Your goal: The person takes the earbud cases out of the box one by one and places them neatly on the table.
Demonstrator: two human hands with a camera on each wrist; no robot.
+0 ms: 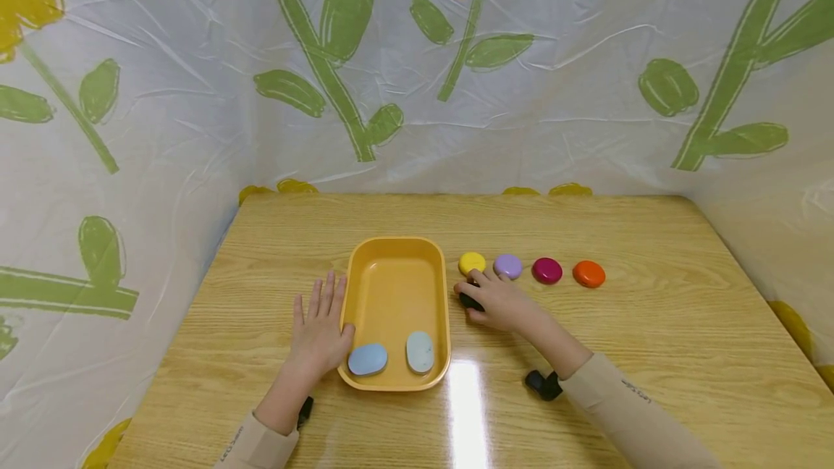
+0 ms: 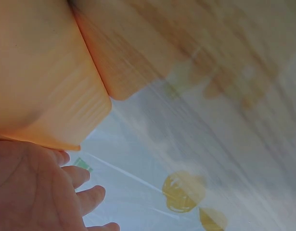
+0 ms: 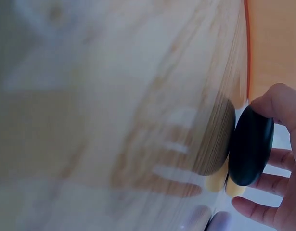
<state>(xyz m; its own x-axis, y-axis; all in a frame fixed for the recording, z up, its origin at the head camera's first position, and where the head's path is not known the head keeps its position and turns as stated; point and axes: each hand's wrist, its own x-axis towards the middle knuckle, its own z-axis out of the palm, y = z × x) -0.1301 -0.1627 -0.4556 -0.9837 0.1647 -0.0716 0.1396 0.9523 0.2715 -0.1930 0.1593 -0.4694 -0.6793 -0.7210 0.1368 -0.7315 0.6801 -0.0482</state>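
A yellow-orange tray (image 1: 394, 385) stands on the table with a blue oval piece (image 1: 368, 359) and a pale grey-green oval piece (image 1: 420, 352) inside, at its near end. My left hand (image 1: 319, 335) lies along the tray's left side, fingers straight and spread, thumb over the rim. Right of the tray, my right hand (image 1: 500, 301) grips a smooth black oval piece (image 3: 251, 145) between thumb and fingers, at or just above the tabletop. Just beyond that hand sit a yellow piece (image 1: 472, 263) and a lilac piece (image 1: 508, 266).
Farther right in the same row lie a dark magenta piece (image 1: 547, 271) and an orange piece (image 1: 589, 273). The wooden table (image 1: 651, 353) is enclosed by a white sheet (image 1: 560, 107) with a flower print. Black wrist devices (image 1: 544, 385) hang below both forearms.
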